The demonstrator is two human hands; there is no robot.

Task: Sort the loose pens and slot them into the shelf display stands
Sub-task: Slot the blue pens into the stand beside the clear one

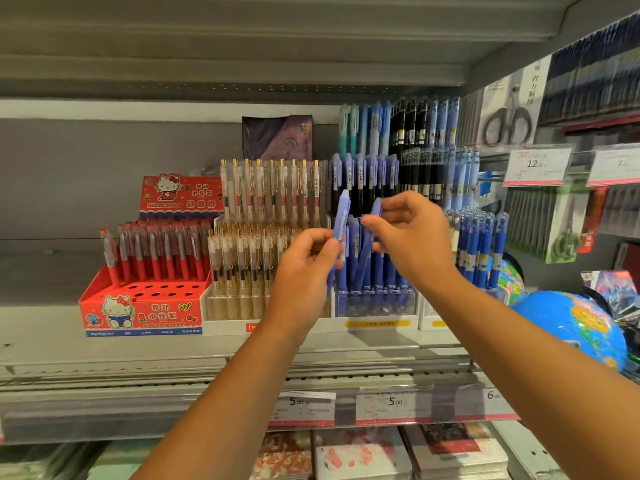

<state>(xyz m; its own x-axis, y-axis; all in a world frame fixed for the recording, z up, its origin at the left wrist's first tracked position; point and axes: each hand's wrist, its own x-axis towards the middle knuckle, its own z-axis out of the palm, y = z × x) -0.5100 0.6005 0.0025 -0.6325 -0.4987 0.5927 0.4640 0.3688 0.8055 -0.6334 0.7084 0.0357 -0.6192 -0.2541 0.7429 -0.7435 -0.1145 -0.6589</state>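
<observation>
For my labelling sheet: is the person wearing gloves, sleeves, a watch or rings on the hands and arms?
No. The left hand and right hand are bare: no gloves, rings or watch in view. The left forearm and right forearm are uncovered to the frame's edge; no sleeve shows.

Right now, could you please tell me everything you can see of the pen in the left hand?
The pen is slim and periwinkle-blue, plastic by its look, with blurred print on its upper part and a pale label with a red mark near the middle. It stands nearly upright, top leaning right, in front of the blue pen stand. The left hand pinches it mid-length; its lower end shows beside the hand. The right hand holds a second pen, apart from it.
</observation>
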